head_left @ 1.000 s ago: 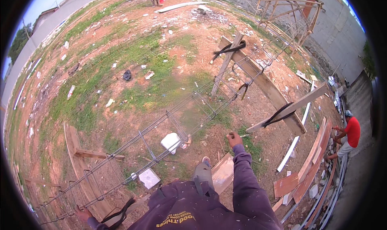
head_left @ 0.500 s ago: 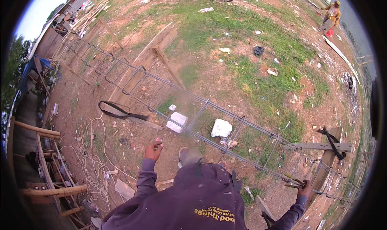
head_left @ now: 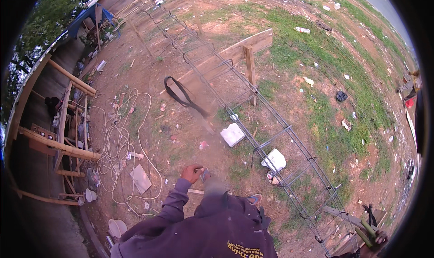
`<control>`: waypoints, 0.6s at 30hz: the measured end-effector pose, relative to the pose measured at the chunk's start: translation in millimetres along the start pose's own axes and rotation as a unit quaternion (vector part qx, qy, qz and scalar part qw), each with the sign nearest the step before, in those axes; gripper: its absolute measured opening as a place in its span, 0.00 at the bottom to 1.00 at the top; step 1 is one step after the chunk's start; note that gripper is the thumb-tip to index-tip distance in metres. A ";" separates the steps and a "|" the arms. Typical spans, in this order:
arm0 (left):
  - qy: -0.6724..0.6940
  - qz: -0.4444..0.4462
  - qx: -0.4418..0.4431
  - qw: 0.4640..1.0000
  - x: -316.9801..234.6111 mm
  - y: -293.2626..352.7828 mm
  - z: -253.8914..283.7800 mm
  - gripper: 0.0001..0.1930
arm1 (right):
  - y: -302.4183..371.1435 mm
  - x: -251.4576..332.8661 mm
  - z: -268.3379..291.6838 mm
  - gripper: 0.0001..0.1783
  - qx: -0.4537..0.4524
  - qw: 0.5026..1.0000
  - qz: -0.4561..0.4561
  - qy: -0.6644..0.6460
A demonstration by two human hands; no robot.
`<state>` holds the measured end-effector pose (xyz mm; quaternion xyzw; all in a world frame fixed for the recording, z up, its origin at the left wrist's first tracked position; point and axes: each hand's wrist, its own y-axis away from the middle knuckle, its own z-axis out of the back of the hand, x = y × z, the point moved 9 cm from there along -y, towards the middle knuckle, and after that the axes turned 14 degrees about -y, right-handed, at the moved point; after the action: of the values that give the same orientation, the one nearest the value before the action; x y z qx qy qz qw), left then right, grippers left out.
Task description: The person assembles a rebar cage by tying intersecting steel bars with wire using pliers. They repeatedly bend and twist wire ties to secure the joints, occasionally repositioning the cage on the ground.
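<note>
A long rebar cage (head_left: 285, 130) of thin bars and rectangular stirrups runs from the far left to the near right. Down at its near right end my right hand (head_left: 379, 242) is closed round a two-handled tool with green grips, which looks like pincers; its jaws are hidden. My left hand (head_left: 193, 173) hangs low in front of my body, away from the cage. Its fingers are curled with thumb and index finger close together, and anything between them is too small to make out. A bundle of black tie wire (head_left: 183, 95) hangs looped over a plank support.
An upright plank (head_left: 253, 48) on a stake supports the cage; a wooden crosspiece (head_left: 334, 211) lies under its near end, beside more black wire (head_left: 371, 216). White blocks (head_left: 232, 134) rest below. Tangled cable (head_left: 122, 145) covers ground at left, near a bamboo frame (head_left: 63, 143). Another person (head_left: 409, 88) stands far right.
My view has swung left, so the cage now slants more steeply and sits further right. My right hand, still gripping the tool, is now near the lower right rim. My left hand stays empty-looking and curled.
</note>
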<state>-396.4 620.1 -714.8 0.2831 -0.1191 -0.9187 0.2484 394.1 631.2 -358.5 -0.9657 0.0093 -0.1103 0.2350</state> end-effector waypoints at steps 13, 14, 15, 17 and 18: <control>0.088 0.193 -0.119 0.970 302.7 66.4 146.9 0.16 | 41.7 -794.0 107.3 0.16 -0.366 0.729 -0.578 0.028; 0.089 0.208 -0.152 0.962 327.9 74.6 166.7 0.16 | 45.2 -826.2 95.9 0.14 -0.340 0.732 -0.591 0.004; 0.091 0.224 -0.182 0.953 351.6 86.5 185.9 0.15 | 54.8 -853.0 86.0 0.14 -0.340 0.722 -0.603 0.000; 0.094 0.260 -0.220 0.936 388.4 110.7 215.8 0.15 | 70.9 -895.7 59.5 0.18 -0.282 0.719 -0.635 0.036; 0.098 0.270 -0.232 0.929 401.9 112.3 229.3 0.15 | 70.7 -917.3 44.8 0.20 -0.239 0.732 -0.637 0.033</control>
<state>-773.4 332.3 -673.7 0.2636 0.0506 -0.7864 0.5564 -488.6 652.6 -620.9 -0.7652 -0.5743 -0.2605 -0.1297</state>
